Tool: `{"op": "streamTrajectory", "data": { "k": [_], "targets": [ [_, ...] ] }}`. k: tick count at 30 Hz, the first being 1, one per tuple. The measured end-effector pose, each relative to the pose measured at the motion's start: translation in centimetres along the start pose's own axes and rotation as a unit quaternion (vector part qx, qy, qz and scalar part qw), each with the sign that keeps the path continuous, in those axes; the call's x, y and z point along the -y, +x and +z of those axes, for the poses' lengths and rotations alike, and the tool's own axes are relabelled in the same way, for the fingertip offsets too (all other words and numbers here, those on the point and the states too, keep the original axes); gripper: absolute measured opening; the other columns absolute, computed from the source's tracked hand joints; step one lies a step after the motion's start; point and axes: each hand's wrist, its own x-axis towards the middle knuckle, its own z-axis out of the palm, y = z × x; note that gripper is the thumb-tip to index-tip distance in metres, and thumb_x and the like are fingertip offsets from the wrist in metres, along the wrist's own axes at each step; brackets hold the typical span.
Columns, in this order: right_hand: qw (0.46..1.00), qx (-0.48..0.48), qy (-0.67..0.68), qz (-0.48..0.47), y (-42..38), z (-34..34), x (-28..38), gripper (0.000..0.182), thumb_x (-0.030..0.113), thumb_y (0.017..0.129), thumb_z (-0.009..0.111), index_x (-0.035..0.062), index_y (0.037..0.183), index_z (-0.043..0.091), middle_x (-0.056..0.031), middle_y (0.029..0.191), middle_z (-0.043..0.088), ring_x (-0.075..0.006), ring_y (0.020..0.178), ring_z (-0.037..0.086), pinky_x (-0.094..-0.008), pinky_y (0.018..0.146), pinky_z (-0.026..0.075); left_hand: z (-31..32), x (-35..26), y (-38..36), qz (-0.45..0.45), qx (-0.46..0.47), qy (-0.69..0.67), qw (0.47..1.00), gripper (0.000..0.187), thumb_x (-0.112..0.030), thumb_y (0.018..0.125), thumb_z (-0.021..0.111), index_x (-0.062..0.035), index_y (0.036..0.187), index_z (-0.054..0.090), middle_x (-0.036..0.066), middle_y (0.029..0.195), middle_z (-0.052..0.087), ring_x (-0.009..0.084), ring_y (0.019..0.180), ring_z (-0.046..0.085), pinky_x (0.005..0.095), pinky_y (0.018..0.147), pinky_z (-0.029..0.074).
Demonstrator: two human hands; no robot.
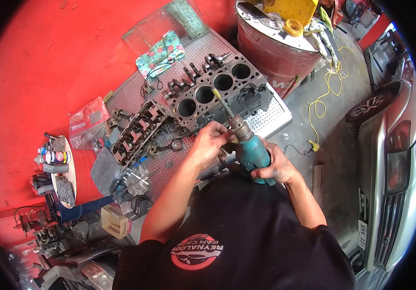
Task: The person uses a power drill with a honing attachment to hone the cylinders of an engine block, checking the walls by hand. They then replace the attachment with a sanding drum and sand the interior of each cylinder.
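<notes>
My right hand [279,165] is wrapped around the body of a teal power drill [254,153], held in front of my chest. From its metal chuck [239,127] a shaft [225,106] with a yellowish tip points away over the engine block [234,104]. My left hand [211,144] is beside the chuck with its fingers curled together; whatever they pinch is too small to make out. The block lies on a perforated metal table with its round cylinder bores facing up. A crankshaft [193,75] lies behind it, and a cylinder head [141,131] sits to its left.
A connecting rod [171,145] lies near the cylinder head. Floral cloth [161,55] and a glass sheet [155,24] are at the back. A red drum [275,53] stands at the far right, a yellow cord [320,104] on the floor, and a silver car [394,169] at right.
</notes>
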Motion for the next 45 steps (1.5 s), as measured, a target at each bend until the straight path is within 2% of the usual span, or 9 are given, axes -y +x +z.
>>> {"op": "streamTrajectory", "data": {
  "k": [2,6,16,19,23,28,33,37,45],
  "targets": [
    [1.000,-0.009,-0.002,-0.023,0.0,-0.2,-0.2,0.090,0.018,0.059,0.083,-0.0044,0.141,0.054,-0.0167,0.142,0.056,-0.0280,0.138,0.047,-0.0391,0.117,0.034,1.2,-0.5,-1.6,0.110,-0.075,0.078,0.988,0.019,-0.013,0.094,0.071,-0.0007,0.102,0.060,0.008,0.085,0.069,0.0146,0.067,0.062,0.0279,0.056,0.049],
    [0.999,-0.031,0.007,-0.037,-0.4,-0.2,-0.3,0.088,0.020,0.058,0.082,-0.0049,0.139,0.056,-0.0187,0.146,0.052,-0.0292,0.142,0.043,-0.0402,0.118,0.031,0.7,0.2,-3.8,0.343,-0.049,0.406,0.846,0.032,-0.012,0.084,0.078,-0.0024,0.113,0.068,0.013,0.108,0.064,0.0303,0.103,0.060,0.0403,0.093,0.051],
    [0.998,-0.036,0.009,-0.058,-0.3,-0.5,-0.8,0.087,0.020,0.059,0.081,-0.0033,0.139,0.057,-0.0193,0.150,0.048,-0.0305,0.141,0.044,-0.0410,0.118,0.031,1.6,-0.7,-4.8,0.307,0.034,0.477,0.823,0.040,-0.011,0.076,0.083,-0.0036,0.111,0.065,0.015,0.114,0.059,0.0346,0.110,0.055,0.0451,0.098,0.047],
    [0.997,-0.050,0.010,-0.063,-0.5,-0.3,-0.2,0.087,0.020,0.059,0.080,-0.0032,0.140,0.056,-0.0195,0.150,0.047,-0.0302,0.141,0.044,-0.0418,0.117,0.033,3.0,-0.8,-5.0,0.187,-0.012,0.393,0.900,0.030,-0.006,0.075,0.082,-0.0011,0.098,0.065,0.013,0.104,0.063,0.0306,0.101,0.061,0.0411,0.093,0.049],
    [0.989,-0.083,-0.082,-0.089,-0.7,-0.2,-0.4,0.088,0.019,0.060,0.080,-0.0039,0.141,0.054,-0.0186,0.150,0.048,-0.0307,0.141,0.045,-0.0417,0.117,0.035,0.8,-1.0,-4.0,0.269,0.049,0.365,0.890,0.018,-0.004,0.078,0.081,-0.0004,0.090,0.068,0.010,0.093,0.065,0.0261,0.100,0.063,0.0357,0.090,0.048],
    [0.966,-0.160,-0.169,-0.107,-1.7,1.0,-0.2,0.086,0.017,0.061,0.079,-0.0051,0.139,0.054,-0.0178,0.151,0.047,-0.0326,0.139,0.048,-0.0409,0.118,0.035,-1.0,-4.2,-3.5,0.159,0.101,0.047,0.981,0.016,-0.005,0.087,0.078,-0.0007,0.097,0.067,0.010,0.104,0.070,0.0188,0.100,0.065,0.0338,0.091,0.052],
    [0.974,-0.147,-0.125,-0.116,-2.8,0.6,0.2,0.084,0.016,0.061,0.080,-0.0046,0.138,0.055,-0.0197,0.147,0.050,-0.0331,0.137,0.050,-0.0409,0.116,0.037,-0.1,-5.6,-3.5,0.117,0.065,0.082,0.988,0.028,-0.009,0.088,0.077,-0.0002,0.112,0.067,0.011,0.113,0.068,0.0204,0.107,0.064,0.0357,0.095,0.051],
    [0.990,-0.123,0.038,-0.059,-3.7,-2.3,-0.8,0.081,0.017,0.062,0.081,-0.0040,0.136,0.057,-0.0124,0.137,0.059,-0.0228,0.126,0.056,-0.0359,0.110,0.041,1.5,-4.3,-3.4,0.286,0.103,0.458,0.835,0.055,-0.020,0.080,0.082,-0.0049,0.130,0.065,0.012,0.122,0.062,0.0293,0.117,0.056,0.0403,0.102,0.045],
    [0.983,-0.117,0.124,-0.063,-5.7,-3.2,-0.3,0.084,0.017,0.060,0.082,-0.0028,0.138,0.057,-0.0095,0.125,0.066,-0.0194,0.115,0.060,-0.0332,0.106,0.043,5.2,-2.9,-1.5,0.274,0.100,0.395,0.871,0.027,-0.012,0.076,0.085,-0.0020,0.091,0.066,0.008,0.094,0.064,0.0279,0.098,0.059,0.0379,0.090,0.047]
  ]
}}
